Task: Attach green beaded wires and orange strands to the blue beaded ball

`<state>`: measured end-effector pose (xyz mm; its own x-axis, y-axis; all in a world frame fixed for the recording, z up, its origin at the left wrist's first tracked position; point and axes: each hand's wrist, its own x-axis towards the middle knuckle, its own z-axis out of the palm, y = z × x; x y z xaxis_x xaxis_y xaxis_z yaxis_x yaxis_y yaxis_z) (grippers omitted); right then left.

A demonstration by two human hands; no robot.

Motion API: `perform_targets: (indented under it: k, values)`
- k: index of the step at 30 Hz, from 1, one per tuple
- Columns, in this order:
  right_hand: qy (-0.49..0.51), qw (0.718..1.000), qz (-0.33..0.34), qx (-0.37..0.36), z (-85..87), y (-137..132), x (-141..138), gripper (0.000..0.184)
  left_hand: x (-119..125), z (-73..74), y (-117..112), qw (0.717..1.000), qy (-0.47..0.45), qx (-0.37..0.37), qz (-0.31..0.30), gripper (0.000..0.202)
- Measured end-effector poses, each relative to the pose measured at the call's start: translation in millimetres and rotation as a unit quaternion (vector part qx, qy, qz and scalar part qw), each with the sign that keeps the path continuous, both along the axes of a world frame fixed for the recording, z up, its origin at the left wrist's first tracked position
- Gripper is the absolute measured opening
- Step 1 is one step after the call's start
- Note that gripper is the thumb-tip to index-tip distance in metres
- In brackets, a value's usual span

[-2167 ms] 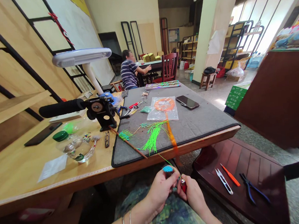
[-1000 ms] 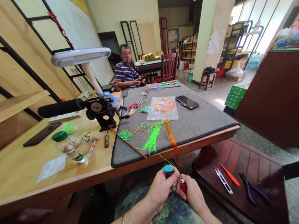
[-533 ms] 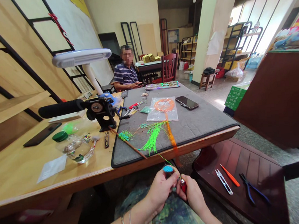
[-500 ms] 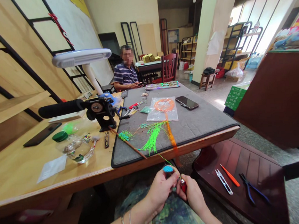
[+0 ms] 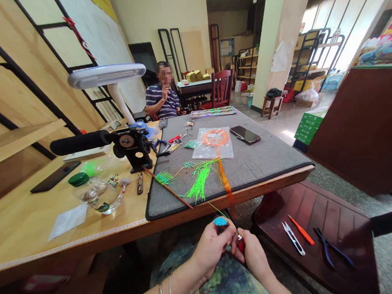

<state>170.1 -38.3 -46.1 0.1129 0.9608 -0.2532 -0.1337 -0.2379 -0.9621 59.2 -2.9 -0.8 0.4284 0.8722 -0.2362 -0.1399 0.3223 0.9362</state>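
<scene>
While the left hand (image 5: 210, 248) is pinching the blue tuft (image 5: 219, 221) over the lap (image 5: 225, 287) and the right hand (image 5: 255, 258) is gripping a red tool (image 5: 240, 243) against it, any slip is likely threatening to pull the thin green strand (image 5: 218, 209) loose.

I read no text: white characters on the green cartons (image 5: 309, 126) and the wall notice (image 5: 227, 46) are too small to decipher

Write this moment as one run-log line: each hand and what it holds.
left hand: pinches blue-topped piece | right hand: grips small red item | place: over lap, below table | green strand: leads up toward table edge
</scene>
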Motion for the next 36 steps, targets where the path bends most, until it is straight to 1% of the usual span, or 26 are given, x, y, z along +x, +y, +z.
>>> perform_targets:
  k: [9,14,19,26,33,36]
  values:
    - [-0.016,1.000,0.005,0.010,1.3,-0.1,0.4,0.060,0.1,-3.3,0.0,1.000,-0.006,0.001,-0.002,0.037]
    - [-0.009,1.000,0.000,0.008,-3.3,0.8,0.7,0.061,1.0,0.0,-0.3,1.000,-0.012,0.004,-0.008,0.040]
    - [-0.008,1.000,-0.004,0.023,-6.0,0.8,0.8,0.062,1.5,-1.4,-0.5,1.000,-0.016,0.010,-0.011,0.040]
    - [0.000,1.000,-0.011,0.008,-3.1,1.0,-0.1,0.061,1.2,1.0,-0.7,1.000,-0.016,0.006,-0.013,0.041]
    - [-0.012,1.000,-0.018,0.010,-5.7,0.9,0.4,0.059,1.1,-4.0,-0.6,1.000,-0.021,0.009,-0.018,0.038]
    - [-0.011,1.000,-0.015,0.010,-6.4,0.7,0.6,0.058,1.5,-2.9,-0.9,1.000,-0.018,0.008,-0.018,0.039]
